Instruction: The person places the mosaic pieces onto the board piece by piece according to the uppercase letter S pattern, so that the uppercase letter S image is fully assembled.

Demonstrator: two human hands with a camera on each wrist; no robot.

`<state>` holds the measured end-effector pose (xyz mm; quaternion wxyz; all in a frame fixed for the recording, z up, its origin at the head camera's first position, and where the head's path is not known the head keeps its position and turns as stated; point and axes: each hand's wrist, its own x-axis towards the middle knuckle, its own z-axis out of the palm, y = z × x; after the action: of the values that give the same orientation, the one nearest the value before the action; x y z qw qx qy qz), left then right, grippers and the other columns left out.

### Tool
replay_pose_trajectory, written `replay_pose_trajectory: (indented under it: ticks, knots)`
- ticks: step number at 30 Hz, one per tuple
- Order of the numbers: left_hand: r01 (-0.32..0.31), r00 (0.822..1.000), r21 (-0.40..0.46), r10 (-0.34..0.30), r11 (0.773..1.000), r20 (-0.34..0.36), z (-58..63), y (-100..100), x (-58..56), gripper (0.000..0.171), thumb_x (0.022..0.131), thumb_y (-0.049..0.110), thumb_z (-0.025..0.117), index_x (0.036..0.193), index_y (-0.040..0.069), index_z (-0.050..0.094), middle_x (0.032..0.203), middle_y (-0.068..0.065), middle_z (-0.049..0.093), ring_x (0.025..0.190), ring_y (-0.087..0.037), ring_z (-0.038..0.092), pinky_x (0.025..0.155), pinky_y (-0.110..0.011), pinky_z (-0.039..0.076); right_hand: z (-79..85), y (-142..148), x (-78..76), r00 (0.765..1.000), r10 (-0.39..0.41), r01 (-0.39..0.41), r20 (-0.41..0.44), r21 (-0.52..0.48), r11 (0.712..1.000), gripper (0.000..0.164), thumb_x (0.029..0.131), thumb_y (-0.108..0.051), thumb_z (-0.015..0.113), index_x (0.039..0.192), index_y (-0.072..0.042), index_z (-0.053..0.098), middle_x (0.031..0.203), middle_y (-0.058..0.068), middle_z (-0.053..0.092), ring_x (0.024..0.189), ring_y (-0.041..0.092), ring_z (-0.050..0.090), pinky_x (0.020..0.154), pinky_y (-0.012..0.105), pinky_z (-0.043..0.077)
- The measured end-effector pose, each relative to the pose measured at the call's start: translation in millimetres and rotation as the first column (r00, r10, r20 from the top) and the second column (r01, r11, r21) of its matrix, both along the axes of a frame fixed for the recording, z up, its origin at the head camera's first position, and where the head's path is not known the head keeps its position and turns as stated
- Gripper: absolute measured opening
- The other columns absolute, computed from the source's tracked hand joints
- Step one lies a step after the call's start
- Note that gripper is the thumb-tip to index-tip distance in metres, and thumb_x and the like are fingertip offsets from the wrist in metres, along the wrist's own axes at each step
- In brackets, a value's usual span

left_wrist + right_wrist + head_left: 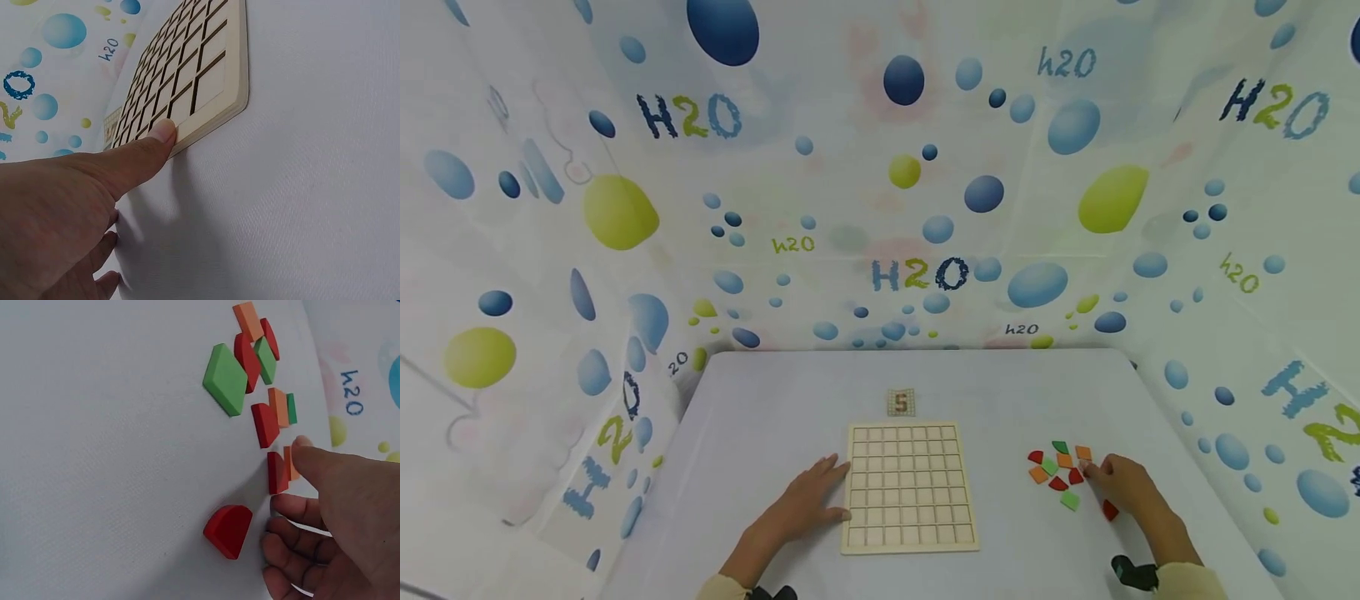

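A pale wooden grid board (912, 549) lies on the white table. My left hand (808, 500) rests at its left edge, fingers spread. In the left wrist view, the left thumb (164, 131) lies on the board's rim. On the right are loose red, orange and green flat pieces. My right hand (1123, 485) is among them, its fingers bent and the thumb apart from them. A red piece (277, 472) lies between the thumb and index finger in the right wrist view, beside an orange piece (289, 464). Another red piece (1110, 510) lies below the hand.
A small card with a grid and a brown figure (901, 402) lies behind the board. Light green pieces (1070, 500) and an orange piece (1037, 474) lie between board and right hand. White sheeting (850, 200) with blue and green spots surrounds the table.
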<state>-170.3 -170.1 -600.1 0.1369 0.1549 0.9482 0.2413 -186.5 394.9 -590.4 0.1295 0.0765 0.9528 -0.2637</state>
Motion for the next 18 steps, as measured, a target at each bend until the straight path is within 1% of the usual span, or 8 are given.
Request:
replay_pose_trajectory:
  ticks: [2, 3, 5, 7, 10, 13, 15, 18]
  knots:
    - [0.006, 1.000, -0.002, -0.006, 1.000, -0.006, -3.2, -0.2, -1.0, 0.088, 0.086, 0.050, 0.083, 0.157, 0.010, 0.050, 0.167, -0.020, 0.038, 0.155, -0.043, 0.034, 0.126, -0.063, 0.031, 2.0, 0.5, 0.5, 1.000, 0.010, -0.010, -0.005, 0.005, 1.000, 0.041, 0.105, -0.039, 0.065, 0.099, 0.001, 0.055, 0.082, 0.010, 0.057, 0.075, 0.022, 0.054, 0.063, 0.033, 0.049]
    - [0.008, 1.000, -0.001, -0.008, 1.000, -0.010, -4.2, -0.3, -1.3, 0.088, 0.086, 0.050, 0.083, 0.157, 0.010, 0.050, 0.167, -0.021, 0.038, 0.155, -0.044, 0.035, 0.126, -0.063, 0.031, 3.1, 0.8, 0.6, 1.000, 0.018, -0.018, -0.013, 0.002, 1.000, 0.041, 0.104, -0.037, 0.067, 0.104, 0.002, 0.055, 0.087, 0.013, 0.060, 0.079, 0.023, 0.056, 0.066, 0.035, 0.054]
    - [0.010, 1.000, 0.004, -0.010, 1.000, -0.015, -5.5, -0.6, -1.6, 0.088, 0.085, 0.050, 0.084, 0.156, 0.010, 0.050, 0.167, -0.021, 0.039, 0.155, -0.044, 0.035, 0.125, -0.064, 0.032, 6.8, -0.3, 2.1, 0.998, 0.047, -0.047, -0.034, -0.013, 0.999, 0.038, 0.101, -0.027, 0.070, 0.114, 0.006, 0.055, 0.098, 0.019, 0.062, 0.087, 0.028, 0.061, 0.072, 0.042, 0.060]
    - [0.013, 1.000, 0.008, -0.013, 1.000, -0.017, -6.0, -0.6, -1.7, 0.088, 0.086, 0.049, 0.084, 0.156, 0.010, 0.050, 0.167, -0.022, 0.039, 0.155, -0.045, 0.035, 0.125, -0.065, 0.032, 8.5, -1.0, 4.3, 0.995, 0.081, -0.082, -0.066, -0.026, 0.996, 0.036, 0.099, -0.017, 0.071, 0.121, 0.007, 0.056, 0.108, 0.023, 0.063, 0.095, 0.032, 0.063, 0.079, 0.048, 0.064]
    - [0.013, 1.000, 0.004, -0.013, 1.000, -0.018, -5.8, -0.5, -1.6, 0.087, 0.086, 0.049, 0.084, 0.156, 0.009, 0.050, 0.167, -0.022, 0.039, 0.154, -0.045, 0.035, 0.124, -0.065, 0.032, 7.8, -1.0, 8.2, 0.988, 0.118, -0.122, -0.097, -0.030, 0.992, 0.026, 0.097, -0.005, 0.069, 0.119, 0.006, 0.059, 0.109, 0.023, 0.061, 0.097, 0.034, 0.064, 0.081, 0.049, 0.064]
    - [0.013, 1.000, -0.009, -0.014, 1.000, -0.023, -5.6, -0.3, -1.5, 0.087, 0.087, 0.049, 0.083, 0.157, 0.010, 0.050, 0.166, -0.021, 0.039, 0.154, -0.044, 0.036, 0.124, -0.064, 0.033, 5.1, 0.7, 9.2, 0.991, 0.100, -0.101, -0.089, -0.012, 0.995, 0.022, 0.097, -0.007, 0.071, 0.114, 0.004, 0.061, 0.105, 0.019, 0.060, 0.093, 0.030, 0.062, 0.081, 0.047, 0.065]
    - [0.013, 1.000, -0.014, -0.014, 1.000, -0.027, -5.0, -0.2, -0.9, 0.087, 0.086, 0.050, 0.083, 0.157, 0.010, 0.050, 0.166, -0.021, 0.040, 0.154, -0.044, 0.036, 0.124, -0.064, 0.033, 4.8, 1.4, 8.8, 0.994, 0.085, -0.086, -0.069, -0.001, 0.996, 0.027, 0.096, -0.012, 0.075, 0.113, 0.004, 0.061, 0.104, 0.019, 0.061, 0.093, 0.029, 0.061, 0.081, 0.047, 0.064]
    - [0.015, 0.999, -0.010, -0.015, 1.000, -0.033, -4.3, -0.4, 0.0, 0.087, 0.086, 0.049, 0.083, 0.156, 0.010, 0.050, 0.166, -0.022, 0.040, 0.154, -0.045, 0.036, 0.124, -0.064, 0.034, 5.5, 1.7, 8.2, 0.996, 0.076, -0.077, -0.046, 0.000, 0.997, 0.037, 0.095, -0.017, 0.079, 0.117, 0.006, 0.060, 0.107, 0.020, 0.062, 0.096, 0.031, 0.062, 0.084, 0.050, 0.064]
